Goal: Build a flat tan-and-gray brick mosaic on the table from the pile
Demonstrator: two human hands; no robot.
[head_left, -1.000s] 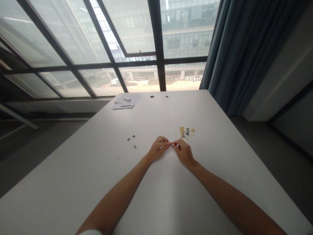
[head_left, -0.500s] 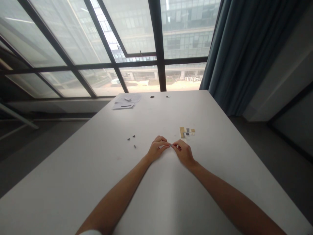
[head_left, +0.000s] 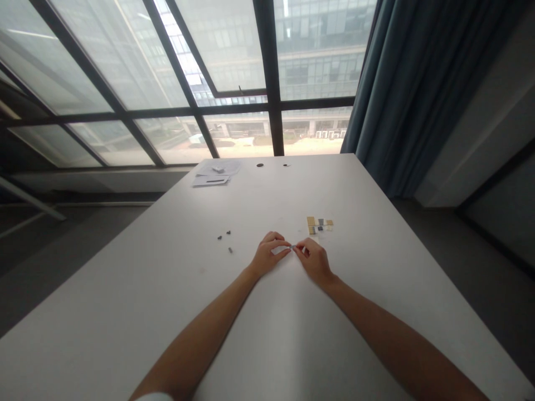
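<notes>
A small grey piece [head_left: 292,247], too small to name, sits between the fingertips of both hands just above the white table. My right hand [head_left: 315,260] pinches it from the right with thumb and forefinger. From the left, the thumb and forefinger of my left hand [head_left: 266,256] come to its other end, their tips slightly parted around it. To the left of my hands lie two small dark pieces [head_left: 219,238] and a short grey piece [head_left: 230,250]. Beyond my right hand, a group of yellow, grey and dark small parts [head_left: 320,224] lies on the table.
White papers [head_left: 212,180] with a small white object on top lie at the table's far left. Two round dark spots [head_left: 259,165] show near the far edge of the white table [head_left: 267,195]. Windows stand beyond it, with a blue curtain [head_left: 388,100] at right.
The left thumb and forefinger tips have parted slightly, and more of the grey piece shows between the hands. The arms and the loose parts have stayed put.
</notes>
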